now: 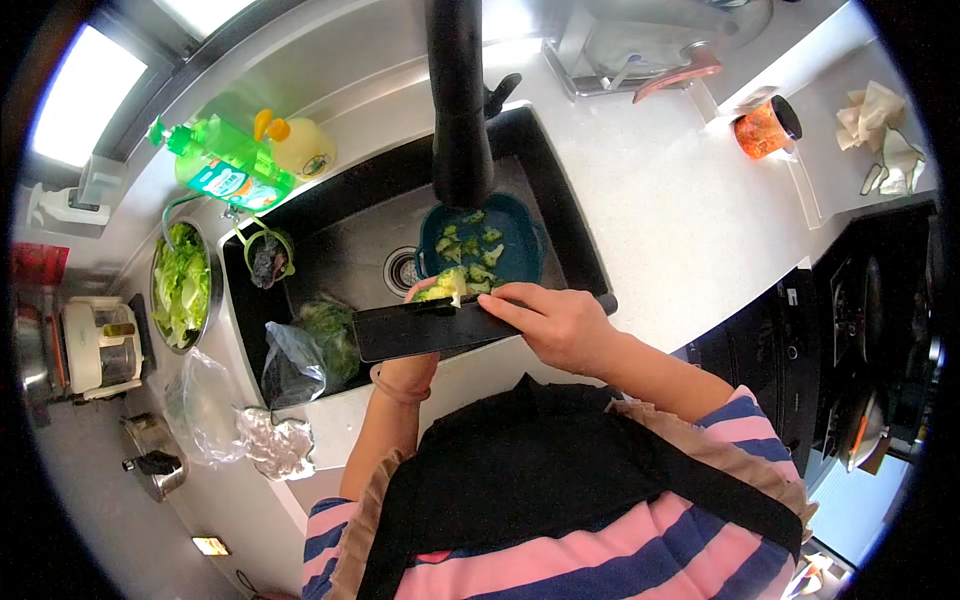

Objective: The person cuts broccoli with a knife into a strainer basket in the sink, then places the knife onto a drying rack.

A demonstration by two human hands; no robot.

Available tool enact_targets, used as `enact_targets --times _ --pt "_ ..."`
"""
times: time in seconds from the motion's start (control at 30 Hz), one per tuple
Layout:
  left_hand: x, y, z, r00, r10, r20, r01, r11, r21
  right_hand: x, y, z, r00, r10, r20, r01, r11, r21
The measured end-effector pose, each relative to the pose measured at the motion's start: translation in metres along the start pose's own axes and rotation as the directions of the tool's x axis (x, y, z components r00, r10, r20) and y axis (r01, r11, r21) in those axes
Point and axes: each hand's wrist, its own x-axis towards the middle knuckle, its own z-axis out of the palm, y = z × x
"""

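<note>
My right hand is closed around the handle of a black kitchen knife, its broad blade pointing left over the front of the sink. Behind the blade, my left hand holds a piece of broccoli at the knife's upper edge; most of its fingers are hidden by the blade. Just beyond both hands, a dark teal basin sits in the sink with several cut broccoli florets in it.
The black sink has a faucet hanging over it. Bagged greens lie at its left front. To the left stand a lettuce bowl and a green soap bottle. A jar is at right.
</note>
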Motion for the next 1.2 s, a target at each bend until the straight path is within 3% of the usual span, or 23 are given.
enact_targets --times 0.1,0.3,0.7,0.8,1.0,1.2 --pt "-0.001 0.006 0.011 0.998 0.039 0.049 -0.043 0.997 0.072 0.004 -0.008 -0.003 1.000 -0.007 -0.016 0.007 1.000 0.011" --pt "0.002 0.016 -0.003 0.999 0.032 -0.017 -0.035 0.981 -0.192 -0.004 -0.001 -0.011 0.998 0.047 0.032 -0.048 0.999 0.002" --pt "-0.004 0.042 0.005 0.999 0.047 0.022 -0.047 0.999 -0.007 -0.018 0.013 -0.031 0.993 0.056 0.105 -0.045 0.993 -0.108" --pt "-0.008 0.044 0.002 0.994 0.101 0.027 -0.101 0.995 -0.013 -0.021 0.015 -0.036 0.992 0.059 0.115 -0.045 0.992 -0.119" --pt "-0.008 0.041 -0.005 0.998 0.050 -0.033 -0.050 0.998 0.025 -0.023 0.016 -0.040 0.984 0.084 0.159 -0.062 0.988 -0.139" --pt "-0.010 0.038 -0.007 0.998 0.064 0.008 -0.064 0.996 0.060 -0.024 0.020 -0.040 0.975 0.090 0.205 -0.059 0.986 -0.154"
